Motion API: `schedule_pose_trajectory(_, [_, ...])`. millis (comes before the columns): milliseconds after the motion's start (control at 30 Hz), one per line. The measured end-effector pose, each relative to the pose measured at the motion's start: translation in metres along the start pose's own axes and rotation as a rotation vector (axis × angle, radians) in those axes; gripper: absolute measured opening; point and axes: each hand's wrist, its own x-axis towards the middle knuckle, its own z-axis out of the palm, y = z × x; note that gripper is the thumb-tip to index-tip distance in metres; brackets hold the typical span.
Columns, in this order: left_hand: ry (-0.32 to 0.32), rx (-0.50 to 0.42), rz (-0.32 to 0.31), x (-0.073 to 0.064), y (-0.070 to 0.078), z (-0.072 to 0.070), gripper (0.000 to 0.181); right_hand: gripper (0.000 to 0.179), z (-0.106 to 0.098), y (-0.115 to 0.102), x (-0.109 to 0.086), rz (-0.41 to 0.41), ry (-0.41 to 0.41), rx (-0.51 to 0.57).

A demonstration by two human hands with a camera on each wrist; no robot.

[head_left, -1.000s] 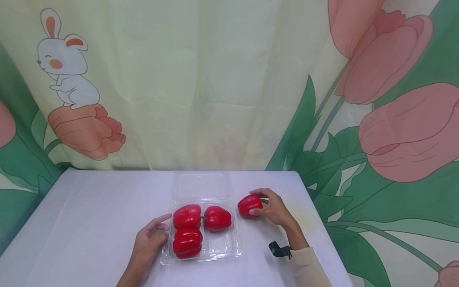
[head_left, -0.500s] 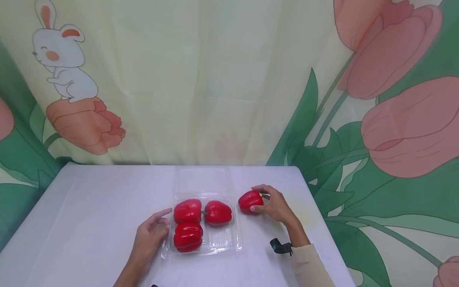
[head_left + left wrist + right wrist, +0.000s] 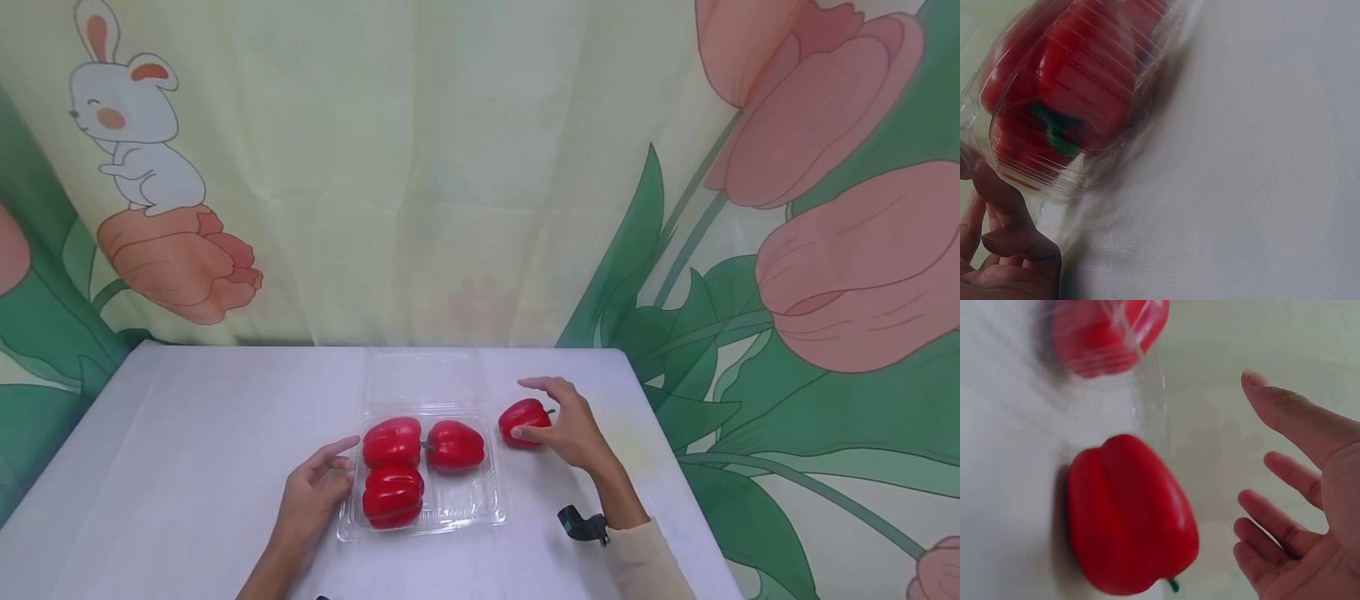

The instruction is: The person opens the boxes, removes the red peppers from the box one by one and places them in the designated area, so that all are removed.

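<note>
A red bell pepper lies on the table to the right of a clear plastic clamshell box. Over that pepper, my right hand has its fingers spread; the right wrist view shows a gap between the hand and the pepper. Inside the box are three more red bell peppers: one back left, one front left and one back right. My left hand is at the box's left edge, its relaxed fingers touching the plastic.
The box's clear lid is folded back flat behind it. A white cloth covers the table, which ends at a curtain printed with tulips and a rabbit. A small black camera sits at my right wrist.
My right hand has let go of the loose pepper and its fingers have spread and lifted. The pepper stays on the table. My left hand keeps its place; the head view has tilted slightly.
</note>
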Motion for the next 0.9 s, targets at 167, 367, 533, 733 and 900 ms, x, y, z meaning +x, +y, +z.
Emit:
schedule_pose_trajectory(167, [0.003,0.000,-0.009,0.001,0.000,0.000,0.062,0.086,0.005,-0.019,-0.009,-0.036,0.026,0.047])
schedule_pose_trajectory(367, [0.004,-0.017,-0.010,0.002,-0.001,0.001,0.060,0.089,0.015,-0.036,-0.018,-0.112,0.064,0.077])
schedule_pose_trajectory(533, [0.008,-0.017,-0.009,0.002,-0.003,0.000,0.061,0.087,0.026,-0.043,-0.023,-0.194,0.081,0.109])
schedule_pose_trajectory(733, [0.014,-0.024,-0.007,0.003,-0.004,0.000,0.061,0.088,0.042,-0.046,-0.026,-0.229,0.051,0.105])
schedule_pose_trajectory(900, [0.013,-0.025,-0.007,0.003,-0.003,0.001,0.062,0.086,0.056,-0.046,-0.028,-0.208,0.025,0.102])
